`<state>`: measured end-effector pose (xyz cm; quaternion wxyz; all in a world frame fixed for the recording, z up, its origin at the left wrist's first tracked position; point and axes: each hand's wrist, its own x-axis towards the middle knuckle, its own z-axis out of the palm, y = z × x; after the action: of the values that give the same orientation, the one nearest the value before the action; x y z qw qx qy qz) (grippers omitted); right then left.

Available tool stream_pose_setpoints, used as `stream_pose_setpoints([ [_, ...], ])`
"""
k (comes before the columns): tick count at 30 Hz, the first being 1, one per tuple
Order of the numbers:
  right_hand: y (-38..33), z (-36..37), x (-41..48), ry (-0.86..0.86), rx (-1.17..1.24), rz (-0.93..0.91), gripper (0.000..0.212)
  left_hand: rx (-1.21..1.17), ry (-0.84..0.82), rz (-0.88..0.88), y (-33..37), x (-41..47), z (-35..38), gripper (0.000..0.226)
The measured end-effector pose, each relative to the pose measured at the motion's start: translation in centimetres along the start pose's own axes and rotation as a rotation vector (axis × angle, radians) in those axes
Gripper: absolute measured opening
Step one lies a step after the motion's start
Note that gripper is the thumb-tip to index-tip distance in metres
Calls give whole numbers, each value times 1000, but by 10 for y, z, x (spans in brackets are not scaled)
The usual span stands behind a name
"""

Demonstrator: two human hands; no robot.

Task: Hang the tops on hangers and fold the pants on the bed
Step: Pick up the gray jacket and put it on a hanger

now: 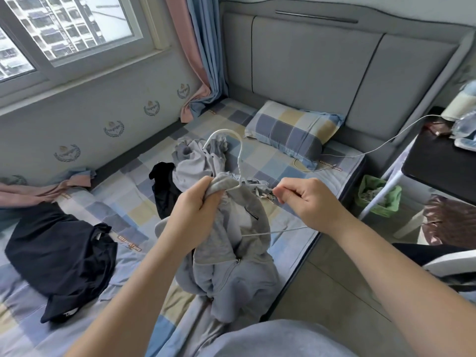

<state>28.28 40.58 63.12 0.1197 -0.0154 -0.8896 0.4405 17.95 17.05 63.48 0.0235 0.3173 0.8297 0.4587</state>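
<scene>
A: When the scene was gone through by size, what was noted first?

B: A bed (121,210) covered by a checked sheet was seen filling most of the view. A grey padded headboard (322,73) stood at its far end, and a checked pillow (288,132) was laid against that.

A: And the clothes?

B: A dark navy garment (59,251) was seen spread on the sheet at the left, well apart from the hands. A grey hoodie (231,276) was held up over the near middle of the bed, its lower part bunched on the sheet. Behind it a pale grey heap (195,168) and a black garment (163,191) were seen lying side by side, touching (what kind of clothes they were could not be told).

A: How was the hoodie gripped?

B: It was clutched at the hood by the left hand (198,204), all fingers curled round a bunch of cloth. Its neck edge was pinched by the right hand (309,202) between thumb and forefinger, the other fingers folded in.

A: Was a hanger seen?

B: A white hanger (240,161) was seen between the two hands, its hook standing above the hoodie and its shoulders partly hidden inside the neck. A thin white line (273,231) was seen running across the hood toward the right wrist; whether it was cord or hanger bar could not be told.
</scene>
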Motion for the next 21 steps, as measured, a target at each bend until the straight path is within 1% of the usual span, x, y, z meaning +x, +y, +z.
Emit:
stream_pose_setpoints([
  [3,-7,3,6,-37,-17,-33,32,-64,-11,27,12,1,5,29],
  [5,-5,5,4,-60,4,-20,31,-62,-43,43,16,3,5,31],
  [8,2,6,-1,-5,-22,-16,26,-8,-82,17,13,7,6,33],
  [9,4,7,-3,61,-73,-49,21,0,-78,6,11,7,7,32],
  [11,8,15,-12,281,-210,-140,13,-13,-31,-10,6,6,7,30],
  [12,9,20,-18,383,-253,-180,14,-28,8,-15,5,6,6,30],
  [13,10,25,-24,429,-265,-220,15,-40,49,-19,4,6,4,30],
  [14,13,31,-30,401,-240,-239,16,-46,87,-27,3,6,1,31],
  [15,14,39,-34,310,-192,-212,19,-51,120,-37,4,7,-1,32],
  [17,15,55,-36,60,-113,-55,38,-81,177,-57,7,8,-3,33],
  [18,16,63,-35,-42,-95,20,47,-104,205,-61,10,9,-3,35],
  [19,16,71,-32,-110,-79,74,49,-125,231,-62,14,9,-2,36],
  [20,16,78,-28,-145,-68,95,45,-143,251,-59,16,9,-2,38],
  [21,14,83,-25,-149,-82,86,35,-155,266,-57,18,9,-1,39],
])
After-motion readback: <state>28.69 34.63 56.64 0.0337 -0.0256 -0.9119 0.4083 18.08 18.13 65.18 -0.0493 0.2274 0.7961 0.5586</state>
